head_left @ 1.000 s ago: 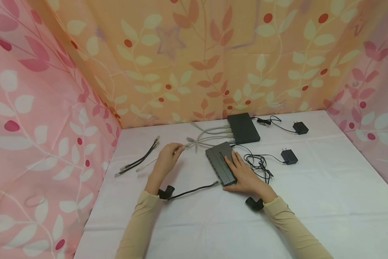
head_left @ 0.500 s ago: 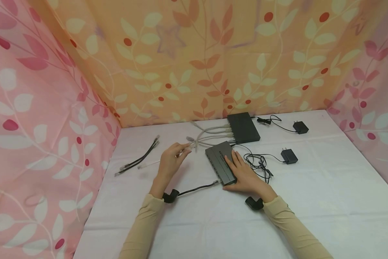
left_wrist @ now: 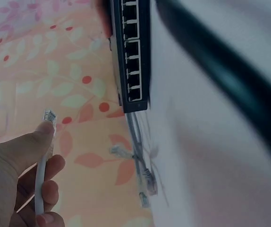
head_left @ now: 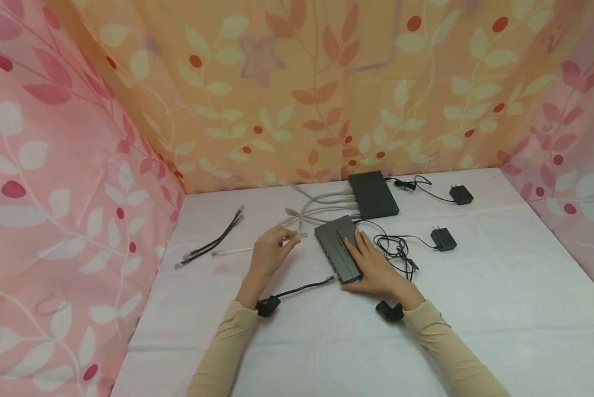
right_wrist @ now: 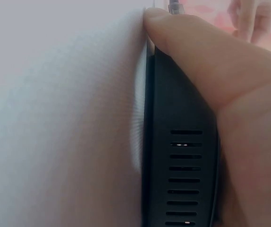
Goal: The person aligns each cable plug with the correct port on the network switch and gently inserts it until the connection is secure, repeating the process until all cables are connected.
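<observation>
My left hand (head_left: 269, 253) pinches a short white network cable (left_wrist: 40, 184) just behind its clear plug (left_wrist: 49, 115), with thumb and fingers. The cable's other end trails to the left. My right hand (head_left: 378, 270) holds a grey network switch (head_left: 333, 251), fingers spread over its top, thumb along its vented near end. The row of ports (left_wrist: 133, 56) faces left, towards the pinched plug, which is apart from it. A short black network cable (head_left: 302, 288) is plugged in at the switch's near end; its free end is hidden behind the left wrist.
A black box (head_left: 373, 194) at the back has several grey cables (head_left: 322, 209) plugged into it. Several loose black cables (head_left: 212, 242) lie at left. Two power adapters (head_left: 443, 239) with thin cords lie at right. Patterned cloth (head_left: 297, 94) encloses the table.
My left hand has moved to the right and slightly nearer with the white cable, bringing its plug closer to the switch. My right hand and the switch have stayed put.
</observation>
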Available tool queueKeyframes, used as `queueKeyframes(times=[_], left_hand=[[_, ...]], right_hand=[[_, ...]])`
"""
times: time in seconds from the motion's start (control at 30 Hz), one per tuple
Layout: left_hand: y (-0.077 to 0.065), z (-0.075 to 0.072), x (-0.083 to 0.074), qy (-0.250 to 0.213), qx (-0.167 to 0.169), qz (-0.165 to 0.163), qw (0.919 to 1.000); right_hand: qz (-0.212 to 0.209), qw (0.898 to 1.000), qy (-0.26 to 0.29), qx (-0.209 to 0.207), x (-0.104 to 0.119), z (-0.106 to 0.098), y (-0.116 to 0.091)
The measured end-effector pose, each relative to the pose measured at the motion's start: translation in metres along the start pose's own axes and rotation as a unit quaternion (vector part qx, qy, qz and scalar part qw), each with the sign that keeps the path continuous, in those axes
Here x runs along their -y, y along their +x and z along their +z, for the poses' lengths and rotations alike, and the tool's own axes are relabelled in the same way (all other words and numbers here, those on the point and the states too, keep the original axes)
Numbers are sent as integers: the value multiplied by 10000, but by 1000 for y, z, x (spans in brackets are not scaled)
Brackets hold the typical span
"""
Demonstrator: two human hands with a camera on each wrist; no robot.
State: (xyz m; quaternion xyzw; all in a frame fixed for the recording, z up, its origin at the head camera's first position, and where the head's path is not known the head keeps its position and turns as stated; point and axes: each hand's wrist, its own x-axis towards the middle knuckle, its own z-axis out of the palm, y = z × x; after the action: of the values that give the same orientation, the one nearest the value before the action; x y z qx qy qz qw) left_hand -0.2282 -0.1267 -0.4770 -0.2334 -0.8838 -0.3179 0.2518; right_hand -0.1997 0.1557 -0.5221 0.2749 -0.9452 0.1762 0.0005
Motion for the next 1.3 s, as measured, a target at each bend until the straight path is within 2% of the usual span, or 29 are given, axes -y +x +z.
queueKeyframes(times=[0.3,0.53,0.7,1.0,1.3], left_hand=[[-10,10,-3,113,664,-497,9965],[-15,18,-6,-134,1386,-940,9858],[-17,21,-10,-244,1702,-1134,9786],[-20,29,-22,10,2043,-1131,9724],[-23,36,-29,-82,2189,-996,9706]], right_hand=[[57,9999,72,40,2,-3,-2],[26,10000,28,-9,1,-2,-2],[14,10000,42,13,1,-2,-2],[-50,9999,25,-89,0,-2,-1],[-51,9999,84,-97,-1,0,-1]])
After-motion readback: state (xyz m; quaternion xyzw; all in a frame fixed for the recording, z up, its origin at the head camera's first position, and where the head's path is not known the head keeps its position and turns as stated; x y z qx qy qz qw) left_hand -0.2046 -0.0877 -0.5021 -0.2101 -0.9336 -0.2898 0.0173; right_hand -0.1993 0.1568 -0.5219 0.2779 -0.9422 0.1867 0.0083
